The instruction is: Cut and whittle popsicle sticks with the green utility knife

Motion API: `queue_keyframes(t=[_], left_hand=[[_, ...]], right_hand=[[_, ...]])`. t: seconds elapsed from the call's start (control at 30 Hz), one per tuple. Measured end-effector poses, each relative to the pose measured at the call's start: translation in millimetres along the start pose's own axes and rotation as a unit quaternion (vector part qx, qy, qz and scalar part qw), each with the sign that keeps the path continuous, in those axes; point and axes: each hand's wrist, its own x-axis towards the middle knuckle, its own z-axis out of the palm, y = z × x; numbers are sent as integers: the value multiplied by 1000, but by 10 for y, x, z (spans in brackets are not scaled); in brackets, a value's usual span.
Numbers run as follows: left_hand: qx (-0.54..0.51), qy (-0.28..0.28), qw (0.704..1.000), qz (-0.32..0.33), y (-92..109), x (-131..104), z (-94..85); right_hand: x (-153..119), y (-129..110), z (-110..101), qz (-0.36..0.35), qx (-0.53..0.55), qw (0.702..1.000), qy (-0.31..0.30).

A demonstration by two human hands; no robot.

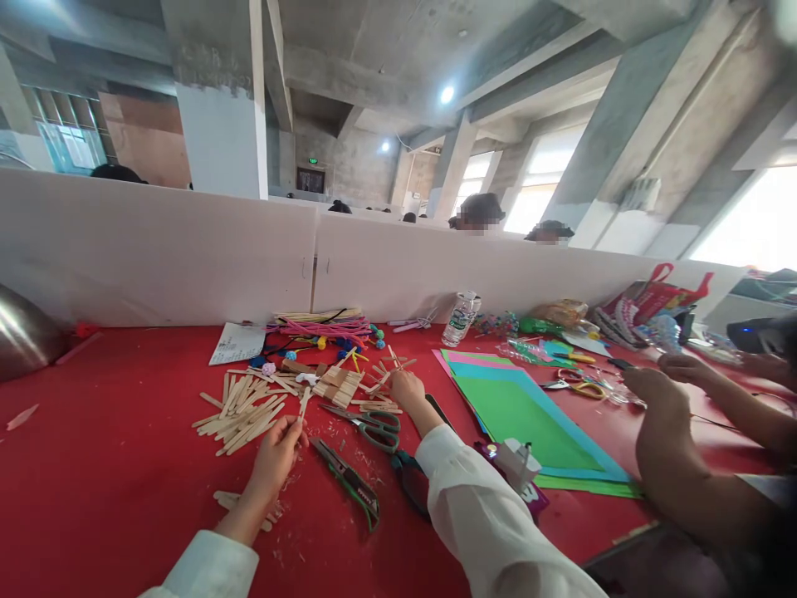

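Note:
My left hand [278, 457] is closed in a pinch around the lower end of a craft stick [304, 404], which points up. My right hand [408, 390] reaches farther across the table, fingers curled down beside some scattered craft sticks [381, 407]; what its fingertips grip, if anything, is hidden. Between the hands lie grey-handled scissors [377, 429] and, closer to me, a green-edged cutting tool [349, 482]. A flat piece made of joined sticks [339, 384] lies just past the scissors. Left of it spreads a pile of loose craft sticks [240, 415].
Coloured paper sheets [523, 407] lie on the red table [124, 465] at right, with a white plug adapter [518, 465] near their edge. A bottle [461, 320] and pipe cleaners [324, 326] stand along the white partition [386, 266]. A co-worker's arms [672, 448] occupy the far right.

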Motion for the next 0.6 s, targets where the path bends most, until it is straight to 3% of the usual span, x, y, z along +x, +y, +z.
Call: queue_keyframes(t=[0.37,0.6], left_hand=[[-4,-12,1000,-3,-41,27,-24],[-44,-18,999,-10,-51,28,-9]], right_hand=[[-21,123,-79,-33,169,984,37],[-116,-132,169,-104,307,946,-8]])
